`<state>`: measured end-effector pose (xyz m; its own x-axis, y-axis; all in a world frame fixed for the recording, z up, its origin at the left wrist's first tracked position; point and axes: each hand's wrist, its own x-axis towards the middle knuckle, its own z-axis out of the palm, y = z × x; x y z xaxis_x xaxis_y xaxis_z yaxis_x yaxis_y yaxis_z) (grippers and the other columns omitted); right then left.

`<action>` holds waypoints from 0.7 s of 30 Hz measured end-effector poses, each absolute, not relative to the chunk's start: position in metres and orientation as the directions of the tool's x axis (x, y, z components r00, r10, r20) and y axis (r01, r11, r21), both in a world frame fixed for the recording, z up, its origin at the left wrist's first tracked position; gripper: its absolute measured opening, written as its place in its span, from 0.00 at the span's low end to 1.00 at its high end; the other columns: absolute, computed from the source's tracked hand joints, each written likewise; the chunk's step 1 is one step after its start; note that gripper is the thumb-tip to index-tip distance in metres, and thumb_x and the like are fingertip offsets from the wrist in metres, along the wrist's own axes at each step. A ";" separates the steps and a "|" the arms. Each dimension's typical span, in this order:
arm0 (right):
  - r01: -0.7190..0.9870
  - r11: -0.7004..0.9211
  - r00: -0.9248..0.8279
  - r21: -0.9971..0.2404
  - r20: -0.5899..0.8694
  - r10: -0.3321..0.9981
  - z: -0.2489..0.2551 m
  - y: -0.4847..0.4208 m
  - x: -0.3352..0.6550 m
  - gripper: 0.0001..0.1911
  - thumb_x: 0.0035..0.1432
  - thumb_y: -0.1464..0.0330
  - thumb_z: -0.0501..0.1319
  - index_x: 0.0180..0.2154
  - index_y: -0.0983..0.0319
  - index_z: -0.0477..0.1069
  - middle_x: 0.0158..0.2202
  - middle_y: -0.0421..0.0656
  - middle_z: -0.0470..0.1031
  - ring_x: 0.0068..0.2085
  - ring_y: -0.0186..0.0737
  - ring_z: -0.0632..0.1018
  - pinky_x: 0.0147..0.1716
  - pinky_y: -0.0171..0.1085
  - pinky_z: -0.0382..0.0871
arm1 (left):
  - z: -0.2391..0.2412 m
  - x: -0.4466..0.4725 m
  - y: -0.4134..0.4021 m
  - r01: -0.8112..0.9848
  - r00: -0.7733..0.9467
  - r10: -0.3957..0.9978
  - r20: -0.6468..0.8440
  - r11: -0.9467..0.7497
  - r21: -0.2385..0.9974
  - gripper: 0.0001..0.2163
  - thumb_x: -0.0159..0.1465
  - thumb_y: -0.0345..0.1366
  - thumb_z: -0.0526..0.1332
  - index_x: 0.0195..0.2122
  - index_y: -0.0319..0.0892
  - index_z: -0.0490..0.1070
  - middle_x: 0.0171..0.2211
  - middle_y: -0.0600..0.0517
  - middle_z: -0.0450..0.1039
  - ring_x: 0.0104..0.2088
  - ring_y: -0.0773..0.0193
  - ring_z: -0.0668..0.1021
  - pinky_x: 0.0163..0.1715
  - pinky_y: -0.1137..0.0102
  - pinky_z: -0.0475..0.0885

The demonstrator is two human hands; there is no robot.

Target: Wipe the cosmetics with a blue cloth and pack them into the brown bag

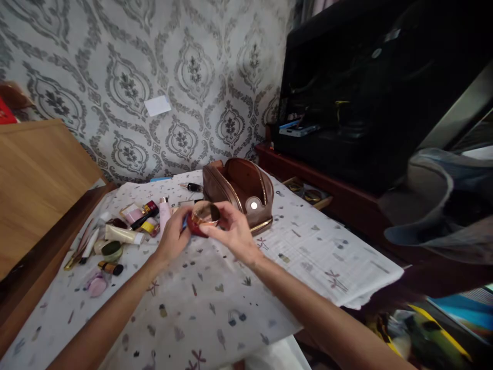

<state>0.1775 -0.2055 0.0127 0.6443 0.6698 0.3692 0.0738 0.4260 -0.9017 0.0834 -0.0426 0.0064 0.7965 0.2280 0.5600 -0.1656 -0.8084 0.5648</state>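
Both hands hold a round cosmetic jar (206, 213) with a shiny gold top and a dark red lower part, in front of the bag. My right hand (234, 231) grips the gold part between thumb and fingers. My left hand (176, 234) is closed at the red side, its fingertips partly hidden. Just behind, a brown cosmetic bag (219, 187) stands unzipped, with its tan lining showing. To the left of my left hand lie a cream tube (123, 235), a green-lidded jar (111, 250), a pink tube (164, 213) and several other cosmetics.
A white patterned cloth (215, 308) covers the table. At the left rises a wooden panel (42, 174); a large black screen (358, 97) stands at the right. An open drawer (308, 192) shows beyond the cloth, and a grey bag-like thing (427, 205) hangs at the right.
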 end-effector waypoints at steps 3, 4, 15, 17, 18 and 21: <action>0.094 0.436 0.712 -0.895 0.366 0.599 0.030 -0.228 0.197 0.23 0.46 0.54 0.74 0.39 0.57 0.71 0.41 0.43 0.79 0.43 0.45 0.78 0.47 0.45 0.74 | 0.031 0.125 -0.037 -0.153 0.801 0.166 0.575 -0.872 0.465 0.24 0.63 0.31 0.56 0.62 0.42 0.64 0.57 0.43 0.73 0.55 0.51 0.75 0.58 0.56 0.68; 0.122 0.434 0.741 -0.893 0.372 0.559 0.036 -0.233 0.203 0.23 0.45 0.54 0.74 0.39 0.57 0.71 0.40 0.43 0.79 0.43 0.46 0.78 0.47 0.45 0.74 | 0.038 0.139 -0.036 -0.151 0.798 0.130 0.589 -0.902 0.404 0.27 0.63 0.29 0.56 0.65 0.42 0.61 0.57 0.44 0.72 0.57 0.52 0.73 0.60 0.56 0.66; 0.273 0.401 0.785 -0.875 0.443 0.432 0.068 -0.222 0.280 0.23 0.45 0.55 0.74 0.40 0.59 0.74 0.39 0.42 0.78 0.40 0.41 0.78 0.41 0.39 0.73 | 0.027 0.165 -0.040 -0.006 0.839 0.124 0.529 -0.971 0.237 0.25 0.63 0.24 0.53 0.60 0.45 0.68 0.48 0.46 0.71 0.49 0.52 0.76 0.52 0.59 0.72; 0.263 0.336 0.761 -0.905 0.408 0.504 0.063 -0.206 0.292 0.20 0.46 0.56 0.73 0.38 0.60 0.74 0.36 0.41 0.78 0.38 0.40 0.77 0.38 0.38 0.73 | 0.016 0.160 -0.041 -0.017 0.800 0.175 0.575 -0.950 0.312 0.25 0.63 0.24 0.52 0.61 0.44 0.67 0.50 0.46 0.71 0.52 0.53 0.75 0.55 0.59 0.71; 0.247 0.277 0.768 -0.928 0.362 0.528 0.059 -0.196 0.297 0.19 0.46 0.58 0.73 0.38 0.60 0.74 0.35 0.41 0.79 0.37 0.39 0.77 0.37 0.37 0.73 | 0.011 0.159 -0.042 -0.026 0.781 0.196 0.593 -0.938 0.345 0.25 0.62 0.24 0.52 0.61 0.44 0.67 0.51 0.45 0.72 0.53 0.53 0.75 0.56 0.59 0.70; 0.187 -0.072 0.837 -0.980 0.121 0.533 0.049 -0.170 0.309 0.15 0.50 0.62 0.71 0.37 0.62 0.73 0.34 0.41 0.79 0.36 0.39 0.78 0.37 0.37 0.73 | 0.000 0.162 -0.048 -0.069 0.732 0.238 0.639 -0.906 0.417 0.26 0.62 0.24 0.51 0.62 0.42 0.66 0.54 0.44 0.72 0.56 0.53 0.74 0.59 0.58 0.69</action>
<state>0.3088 -0.1696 0.0491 0.8371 0.5335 0.1210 0.1873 -0.0716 -0.9797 0.1616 -0.0479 0.0004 0.7316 0.2382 0.6388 -0.0694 -0.9061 0.4173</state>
